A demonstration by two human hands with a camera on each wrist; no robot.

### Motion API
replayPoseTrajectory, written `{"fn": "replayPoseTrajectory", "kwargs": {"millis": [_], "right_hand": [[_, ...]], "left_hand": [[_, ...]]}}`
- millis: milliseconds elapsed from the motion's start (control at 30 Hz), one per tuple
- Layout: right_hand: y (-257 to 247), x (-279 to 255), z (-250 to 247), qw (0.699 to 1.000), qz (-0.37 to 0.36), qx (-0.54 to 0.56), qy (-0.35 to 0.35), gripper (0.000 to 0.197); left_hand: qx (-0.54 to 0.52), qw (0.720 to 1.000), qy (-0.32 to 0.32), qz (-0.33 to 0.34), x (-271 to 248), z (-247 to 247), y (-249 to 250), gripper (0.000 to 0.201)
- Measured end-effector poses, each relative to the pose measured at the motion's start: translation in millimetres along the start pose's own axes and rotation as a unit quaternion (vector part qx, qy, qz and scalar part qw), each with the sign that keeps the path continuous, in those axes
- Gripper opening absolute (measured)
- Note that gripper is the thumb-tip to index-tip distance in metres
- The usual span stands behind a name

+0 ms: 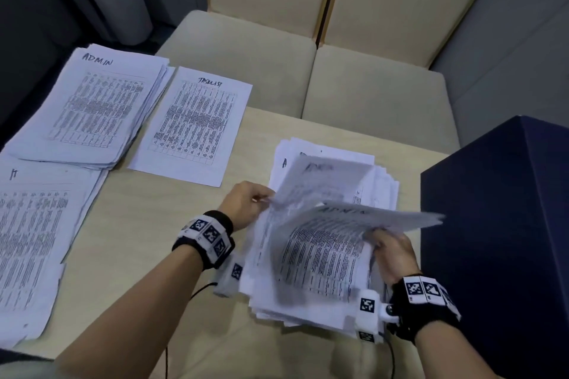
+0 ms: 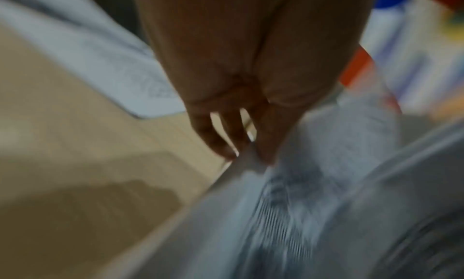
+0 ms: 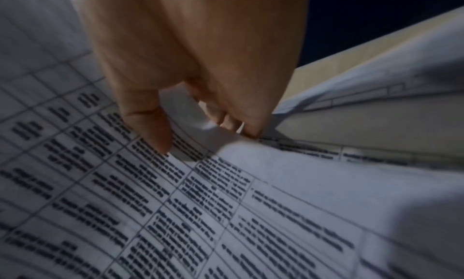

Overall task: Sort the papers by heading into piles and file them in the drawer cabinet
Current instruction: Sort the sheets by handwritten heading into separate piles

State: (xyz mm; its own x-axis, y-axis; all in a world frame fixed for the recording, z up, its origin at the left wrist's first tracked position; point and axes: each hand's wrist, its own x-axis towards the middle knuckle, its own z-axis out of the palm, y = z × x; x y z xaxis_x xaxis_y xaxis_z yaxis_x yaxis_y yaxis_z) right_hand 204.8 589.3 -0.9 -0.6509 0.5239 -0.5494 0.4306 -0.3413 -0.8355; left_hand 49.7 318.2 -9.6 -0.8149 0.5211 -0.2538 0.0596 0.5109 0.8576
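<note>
Nearest, the right hand (image 1: 392,251) pinches a lifted ADMIN sheet (image 1: 326,252) over the unsorted stack (image 1: 308,295); the left hand (image 1: 246,204) pinches another sheet (image 1: 320,178) (blurred). Far left lie the ADMIN pile (image 1: 92,108), TASKLIST sheet (image 1: 194,126), IT pile (image 1: 34,243); the dark cabinet (image 1: 498,240) stands right

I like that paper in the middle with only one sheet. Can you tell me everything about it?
The single white printed sheet lies flat on the pale wooden table, turned slightly. It has a handwritten heading at its top, seemingly "TASKLIST", above a grid of dark print. It sits beside the thick stack headed "ADMIN", their edges nearly meeting. Neither hand touches it.
</note>
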Motion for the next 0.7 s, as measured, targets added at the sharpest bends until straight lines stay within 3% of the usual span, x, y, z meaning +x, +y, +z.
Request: {"fn": "replayPoseTrajectory", "kwargs": {"millis": [33,100,200,267,333,367,467,567,633,700], "right_hand": [[0,1,3,1.0,-0.005,-0.002,-0.005,0.027],[4,4,5,1.0,-0.02,-0.006,-0.013,0.017],[4,-1,4,0.999,-0.024,-0.005,0.044,0.023],[3,-3,-2,0.995,-0.013,0.001,0.104,0.021],[5,-2,-8,0.993,-0.017,0.029,0.117,0.021],[7,-2,-10,0.991,-0.023,0.044,0.124,0.022],[10,0,-18,0.985,-0.018,0.063,0.159,0.025],[10,1,-24,0.992,-0.022,0.05,0.118,0.031],[10,3,-26,0.992,-0.011,0.032,0.123,0.024],[12,7,-27,0.99,0.009,0.045,0.131,0.023]], "left_hand": [[-0.089,0.995,-0.037,-0.008,-2,1,6,0.021],[-0.198,0.976,-0.086,-0.031,-6,7,21,0.039],[-0.225,0.967,-0.091,-0.076,-5,21,34,0.05],[-0.142,0.982,0.018,-0.12,3,34,28,0.043],[-0.015,0.979,0.12,-0.166,10,45,18,0.021],[0.036,0.976,0.121,-0.179,13,50,13,0.02],[0.146,0.967,0.035,-0.207,17,64,12,0.049],[0.2,0.966,0.024,-0.163,14,68,20,0.017],[0.149,0.983,0.04,-0.097,11,68,20,0.024],[0.008,0.997,0.047,-0.055,7,63,21,0.034]]}}
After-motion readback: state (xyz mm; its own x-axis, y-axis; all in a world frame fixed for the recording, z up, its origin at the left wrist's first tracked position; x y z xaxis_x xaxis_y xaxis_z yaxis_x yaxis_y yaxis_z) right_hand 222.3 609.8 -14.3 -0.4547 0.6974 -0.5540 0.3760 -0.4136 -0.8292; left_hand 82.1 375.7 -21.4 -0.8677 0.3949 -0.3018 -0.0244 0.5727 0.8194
